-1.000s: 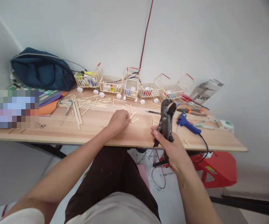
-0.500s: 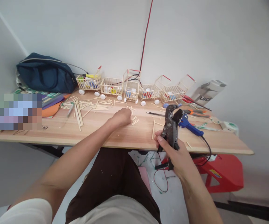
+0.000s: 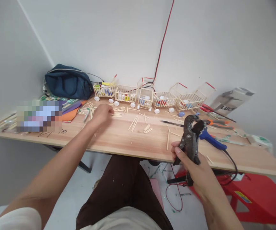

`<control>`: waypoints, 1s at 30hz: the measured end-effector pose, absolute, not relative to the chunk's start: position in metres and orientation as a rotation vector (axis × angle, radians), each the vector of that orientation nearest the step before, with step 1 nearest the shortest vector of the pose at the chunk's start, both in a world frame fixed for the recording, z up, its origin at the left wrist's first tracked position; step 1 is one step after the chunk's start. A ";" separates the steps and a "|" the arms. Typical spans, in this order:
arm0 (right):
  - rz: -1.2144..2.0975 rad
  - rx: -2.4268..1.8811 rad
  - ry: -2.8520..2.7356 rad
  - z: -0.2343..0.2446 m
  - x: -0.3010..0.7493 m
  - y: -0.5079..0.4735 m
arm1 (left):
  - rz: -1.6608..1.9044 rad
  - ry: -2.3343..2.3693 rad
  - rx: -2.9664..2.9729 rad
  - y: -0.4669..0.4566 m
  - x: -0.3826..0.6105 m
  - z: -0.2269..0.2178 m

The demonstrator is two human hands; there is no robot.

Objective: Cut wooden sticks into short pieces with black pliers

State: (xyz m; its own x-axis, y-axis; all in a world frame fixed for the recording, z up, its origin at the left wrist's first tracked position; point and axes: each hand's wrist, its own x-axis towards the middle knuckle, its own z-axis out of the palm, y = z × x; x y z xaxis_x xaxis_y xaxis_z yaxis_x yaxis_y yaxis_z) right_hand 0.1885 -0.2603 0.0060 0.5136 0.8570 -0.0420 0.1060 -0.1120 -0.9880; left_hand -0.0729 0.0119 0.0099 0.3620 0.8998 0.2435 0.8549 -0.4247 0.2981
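My left hand (image 3: 102, 115) reaches over the loose thin wooden sticks (image 3: 120, 112) at the back left of the table. Its fingers are bent and partly hidden, so whether they hold a stick does not show. My right hand (image 3: 190, 161) grips a black pipe cutter (image 3: 190, 135), its hooked jaw pointing up, above the front edge. Between the hands lie a few longer sticks (image 3: 133, 124) and a small group of short cut sticks (image 3: 148, 128). Just left of the cutter, one stick (image 3: 168, 139) lies lengthwise near another.
Several small stick-built shopping carts (image 3: 125, 95) line the wall. Behind my right hand are a blue glue gun (image 3: 213, 139), orange-handled pliers (image 3: 220, 124) and a pen (image 3: 172, 123). A dark blue bag (image 3: 68, 82) stands back left. A red stool (image 3: 255, 198) is below the table.
My left hand has moved left, from beside the short cut sticks to the loose sticks. Longer sticks now show where it was. The view has shifted; my right hand still grips the cutter.
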 end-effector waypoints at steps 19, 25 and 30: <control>0.714 -1.708 -0.915 -0.001 0.192 -0.258 | 0.377 1.721 2.455 0.032 -0.124 0.019; 0.694 -1.716 -0.897 0.003 0.190 -0.256 | 0.184 1.799 2.465 0.022 -0.113 0.010; 0.705 -1.738 -0.901 0.004 0.189 -0.256 | 0.205 1.878 2.434 0.023 -0.115 0.009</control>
State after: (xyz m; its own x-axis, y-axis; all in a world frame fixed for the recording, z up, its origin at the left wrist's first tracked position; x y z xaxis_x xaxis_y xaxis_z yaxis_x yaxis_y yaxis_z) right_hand 0.1891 -0.2560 0.0036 0.5502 0.8339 -0.0432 0.2425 -0.2091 -0.9473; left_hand -0.1149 0.0225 0.0090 0.2488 0.9662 0.0679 0.9581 -0.2558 0.1290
